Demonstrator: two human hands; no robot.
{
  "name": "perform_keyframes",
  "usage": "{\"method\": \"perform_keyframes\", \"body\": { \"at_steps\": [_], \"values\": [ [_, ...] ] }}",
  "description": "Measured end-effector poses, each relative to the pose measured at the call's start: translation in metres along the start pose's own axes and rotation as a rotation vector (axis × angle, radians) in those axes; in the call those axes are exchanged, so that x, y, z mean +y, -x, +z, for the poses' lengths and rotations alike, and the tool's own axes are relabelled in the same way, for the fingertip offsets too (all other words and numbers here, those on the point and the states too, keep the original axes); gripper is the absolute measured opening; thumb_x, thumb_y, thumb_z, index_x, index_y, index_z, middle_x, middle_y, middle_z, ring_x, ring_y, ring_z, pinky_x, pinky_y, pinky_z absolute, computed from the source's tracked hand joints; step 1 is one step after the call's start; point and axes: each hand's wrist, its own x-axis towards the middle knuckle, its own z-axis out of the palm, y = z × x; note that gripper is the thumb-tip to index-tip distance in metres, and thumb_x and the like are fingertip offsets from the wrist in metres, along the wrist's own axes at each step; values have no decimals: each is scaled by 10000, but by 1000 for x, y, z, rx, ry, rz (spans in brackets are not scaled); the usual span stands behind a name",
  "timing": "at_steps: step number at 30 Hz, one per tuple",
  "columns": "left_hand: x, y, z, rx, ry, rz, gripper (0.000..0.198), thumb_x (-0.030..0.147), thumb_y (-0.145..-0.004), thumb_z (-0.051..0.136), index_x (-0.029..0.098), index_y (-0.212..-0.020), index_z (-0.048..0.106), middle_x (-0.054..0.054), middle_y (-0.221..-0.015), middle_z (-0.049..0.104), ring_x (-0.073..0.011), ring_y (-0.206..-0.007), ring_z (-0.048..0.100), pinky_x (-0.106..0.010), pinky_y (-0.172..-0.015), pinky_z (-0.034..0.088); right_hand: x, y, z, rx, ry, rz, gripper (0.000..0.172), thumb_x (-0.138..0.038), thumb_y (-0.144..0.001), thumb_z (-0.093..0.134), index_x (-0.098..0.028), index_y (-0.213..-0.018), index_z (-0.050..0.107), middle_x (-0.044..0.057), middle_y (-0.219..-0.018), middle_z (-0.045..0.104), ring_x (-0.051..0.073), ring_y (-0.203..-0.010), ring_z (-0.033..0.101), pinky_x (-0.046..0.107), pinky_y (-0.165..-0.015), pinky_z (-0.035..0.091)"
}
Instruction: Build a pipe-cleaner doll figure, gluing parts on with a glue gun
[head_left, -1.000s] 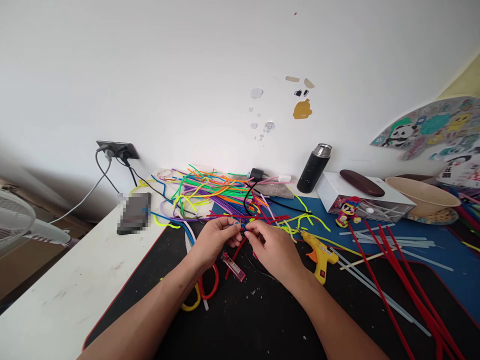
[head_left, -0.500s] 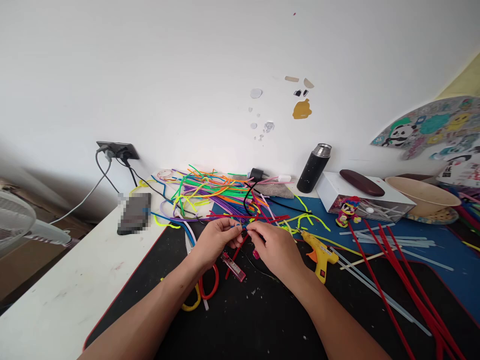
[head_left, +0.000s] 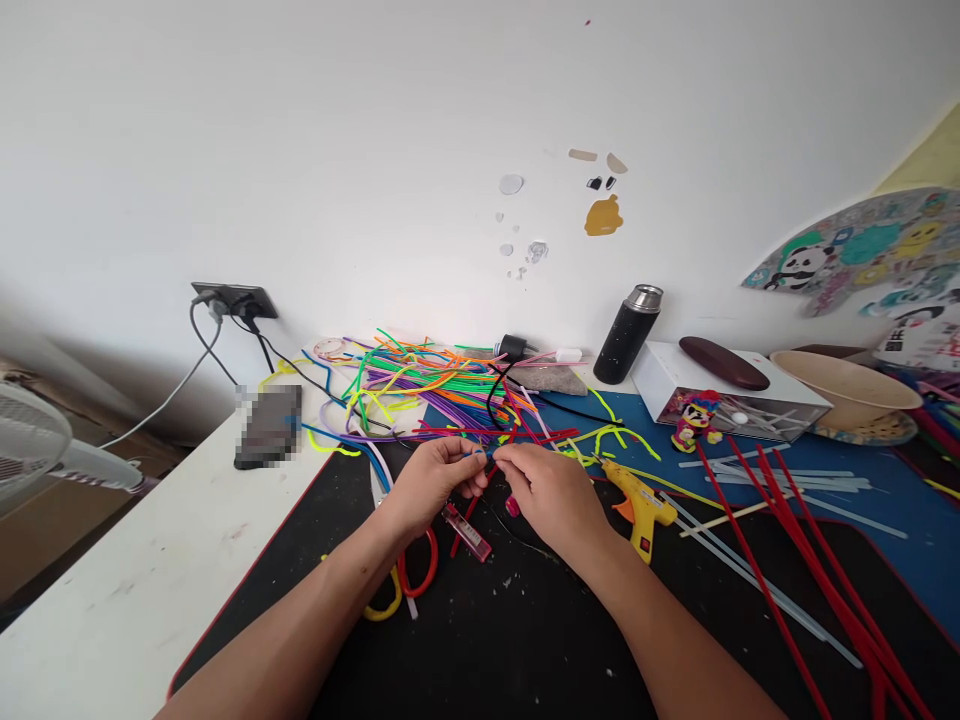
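Note:
My left hand (head_left: 431,480) and my right hand (head_left: 551,495) meet over the black mat (head_left: 480,640), fingertips pinched together on a small blue pipe cleaner piece (head_left: 486,456). A red pipe cleaner (head_left: 469,515) hangs down from between the hands. Just below them lie a small red rectangular case (head_left: 469,532) and scissors with red and yellow handles (head_left: 405,585). A heap of coloured pipe cleaners (head_left: 420,390) lies just beyond the hands.
A yellow glue gun (head_left: 637,500) lies right of my right hand. Long red pipe cleaners (head_left: 795,560) and clear glue sticks (head_left: 750,585) lie at right. A black flask (head_left: 628,335), white box (head_left: 731,395), bowl (head_left: 844,390), small doll (head_left: 694,420), phone (head_left: 268,427) and fan (head_left: 34,440) surround them.
Both hands stay in place; the fingers shift slightly on the blue piece. The view tilts down a touch.

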Motion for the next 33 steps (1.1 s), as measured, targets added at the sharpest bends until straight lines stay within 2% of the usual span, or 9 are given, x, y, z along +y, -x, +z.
{"method": "perform_keyframes", "body": {
  "at_steps": [13, 20, 23, 27, 33],
  "values": [
    [0, 0, 0, -7, 29, 2, 402, 506, -716, 870, 154, -769, 683, -9, -633, 684, -116, -563, 595, -229, -564, 452, 1, 0, 0, 15, -27, 18, 175, -212, -1016, 578, -248, -1039, 747, 31, -971, 804, 225, -844, 749, 294, -720, 463],
    [5, -1, -9, 9, 51, 8, 527, 636, -786, 781, 157, -995, 712, -104, -944, 775, -178, -730, 697, -270, -649, 512, 3, -3, -10, 41, -130, 137, 140, -244, -998, 582, -260, -985, 720, 6, -880, 796, 216, -787, 747, 288, -685, 466],
    [4, -5, -16, 38, 52, 19, 540, 636, -797, 771, 152, -1031, 718, -120, -976, 778, -182, -748, 695, -281, -667, 519, 5, -4, -12, 62, -206, 180, 139, -255, -990, 568, -258, -973, 706, -4, -812, 776, 197, -705, 741, 278, -661, 475],
    [4, -7, -21, 33, 40, 29, 516, 612, -773, 799, 151, -992, 728, -108, -916, 781, -170, -713, 671, -276, -650, 501, 9, -4, -10, 51, -353, 228, 147, -291, -989, 548, -252, -976, 689, -22, -743, 733, 164, -580, 719, 262, -614, 493],
    [5, -6, -23, -57, -32, 35, 454, 600, -827, 745, 147, -820, 729, -103, -849, 775, -162, -697, 652, -270, -638, 479, 13, -4, -5, 38, -455, 264, 165, -344, -986, 553, -246, -979, 686, -28, -718, 700, 157, -558, 722, 249, -588, 514]
  ]
}}
